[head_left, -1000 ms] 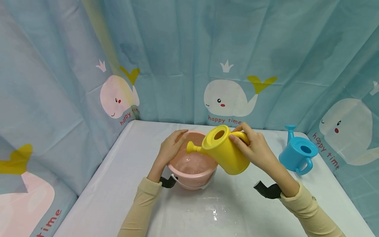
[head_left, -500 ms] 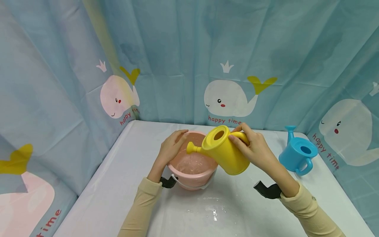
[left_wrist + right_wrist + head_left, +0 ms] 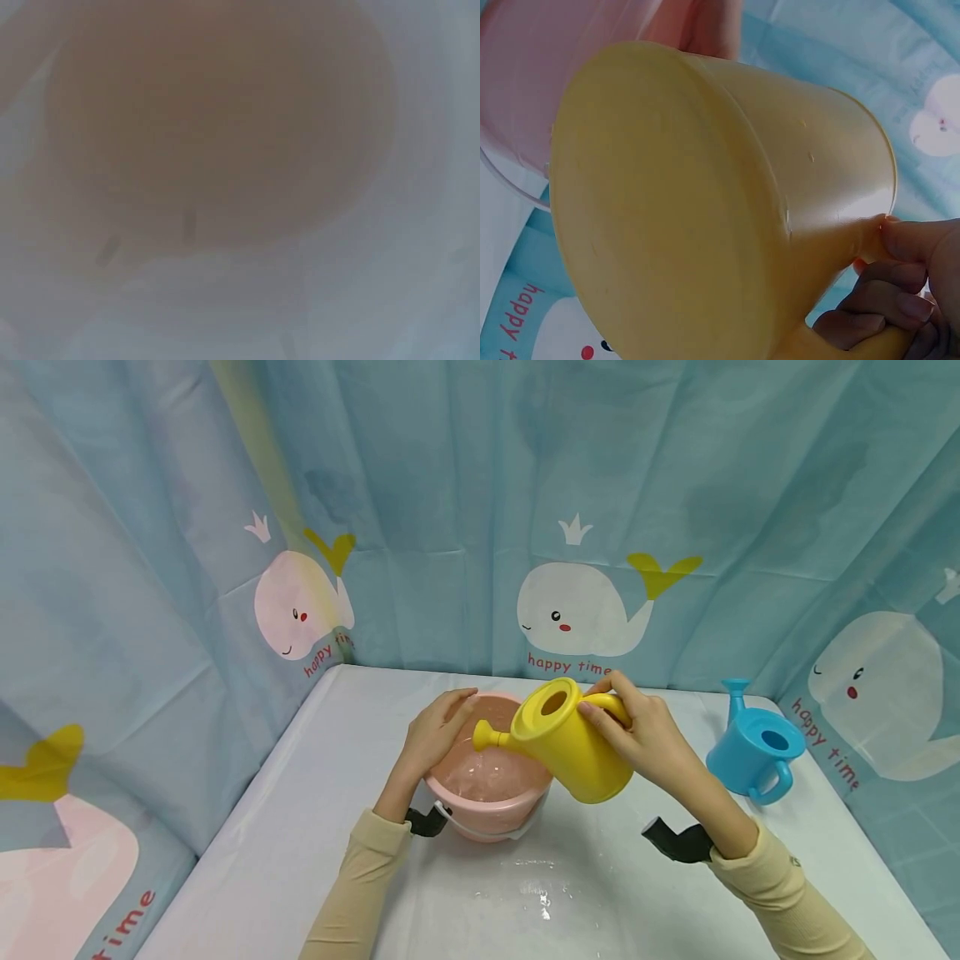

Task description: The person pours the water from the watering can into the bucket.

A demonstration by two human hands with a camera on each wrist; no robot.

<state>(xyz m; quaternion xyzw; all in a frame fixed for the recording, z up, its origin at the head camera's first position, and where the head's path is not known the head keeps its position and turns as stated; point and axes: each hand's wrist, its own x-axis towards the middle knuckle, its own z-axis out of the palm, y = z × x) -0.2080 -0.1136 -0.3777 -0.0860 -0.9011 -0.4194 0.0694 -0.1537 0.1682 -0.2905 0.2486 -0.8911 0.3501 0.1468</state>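
A yellow watering can [image 3: 577, 752] is tilted toward the pink bucket [image 3: 486, 818], its spout and sprinkler head over the bucket's opening. My right hand [image 3: 645, 731] grips the can's handle at the right; in the right wrist view, fingers [image 3: 877, 300] curl round that handle below the can's broad base. My left hand [image 3: 435, 731] holds the bucket's left rim, partly hiding it. Inside the bucket, water shows with a rippled, shiny surface. The left wrist view is fogged and shows only a blurred brownish round shape.
A blue watering can [image 3: 756, 752] stands at the right of the white-covered table [image 3: 300, 827]. Wet patches glisten on the cover in front of the bucket. Blue curtains [image 3: 420, 610] with whale prints enclose the back and sides. The bucket's white handle [image 3: 517, 833] hangs down its front.
Both hands, the bucket and the yellow watering can stay almost still. Only the ripples on the water in the bucket differ.
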